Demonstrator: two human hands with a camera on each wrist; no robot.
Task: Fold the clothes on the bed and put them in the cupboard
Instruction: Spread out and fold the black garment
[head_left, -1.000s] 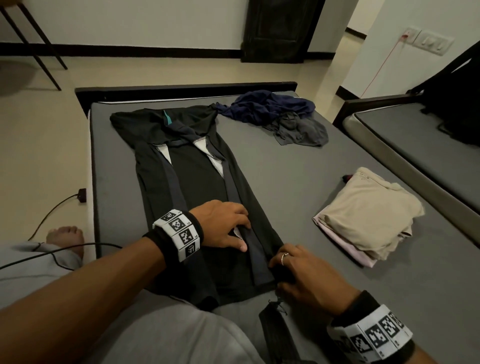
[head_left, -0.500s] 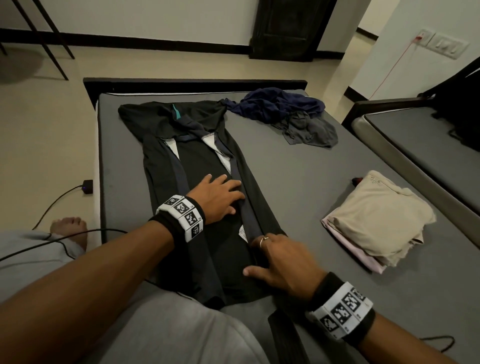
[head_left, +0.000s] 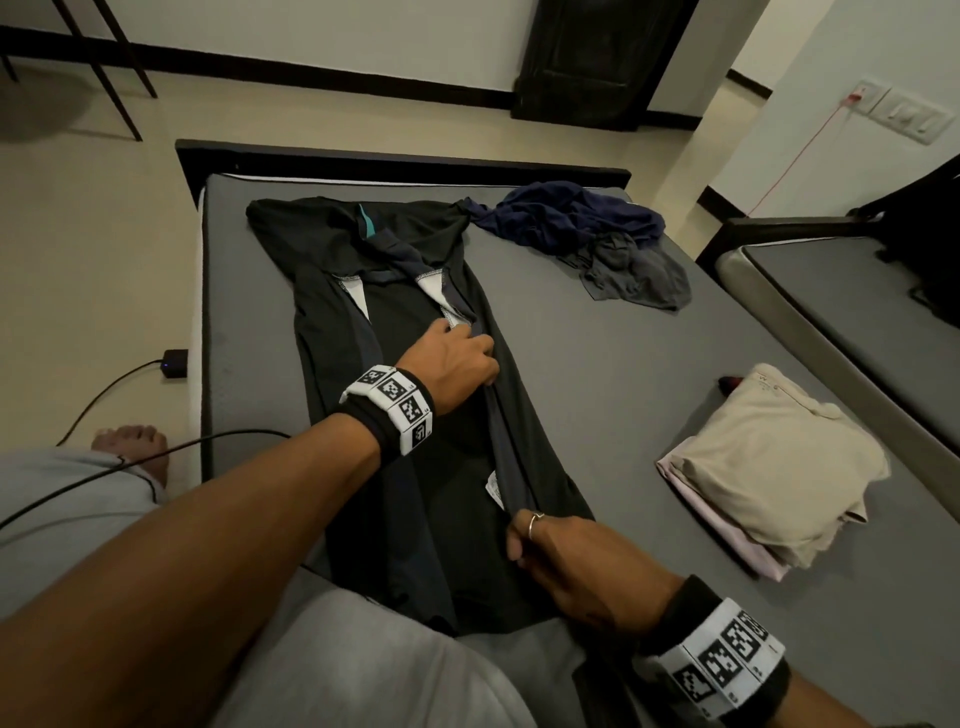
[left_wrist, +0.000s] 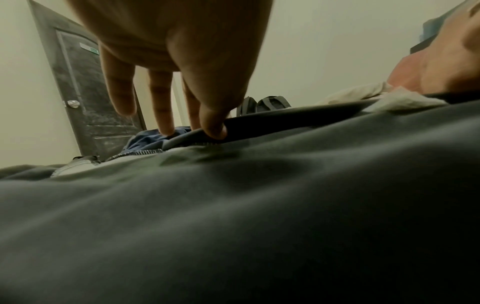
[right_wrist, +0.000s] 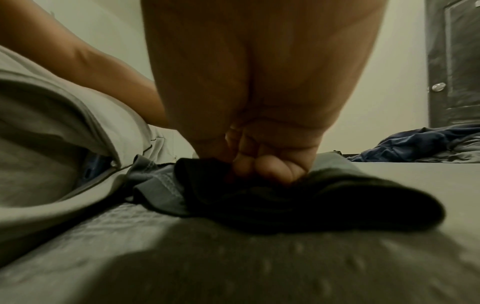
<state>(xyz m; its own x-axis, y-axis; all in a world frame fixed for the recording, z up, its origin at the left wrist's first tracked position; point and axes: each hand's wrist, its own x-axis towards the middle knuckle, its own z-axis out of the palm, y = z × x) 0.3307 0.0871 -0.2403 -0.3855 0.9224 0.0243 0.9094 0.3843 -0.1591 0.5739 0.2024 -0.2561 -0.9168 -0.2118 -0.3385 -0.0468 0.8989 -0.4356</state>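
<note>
A black shirt (head_left: 415, 467) lies lengthwise on the grey bed (head_left: 597, 353), both long sides folded inward over its middle. My left hand (head_left: 457, 358) is over its middle, thumb and fingers pinching the edge of the right folded flap (left_wrist: 259, 121). My right hand (head_left: 540, 551) grips the same flap near the hem, fingers curled into the black cloth (right_wrist: 285, 197). A dark blue garment (head_left: 576, 218) and a grey one (head_left: 634, 275) lie crumpled at the bed's far end. A folded beige garment (head_left: 774, 467) sits on a pink one at the right.
A second bed (head_left: 857, 312) runs along the right. A dark door (head_left: 592, 57) stands in the far wall. A black cable and plug (head_left: 174, 362) lie on the floor at the left, beside my bare foot (head_left: 132, 441). My knee in grey cloth (head_left: 374, 670) rests on the mattress.
My left hand has slid away from me up the shirt, from lying flat to pinching the right flap's edge. My right hand has curled onto that flap near the hem.
</note>
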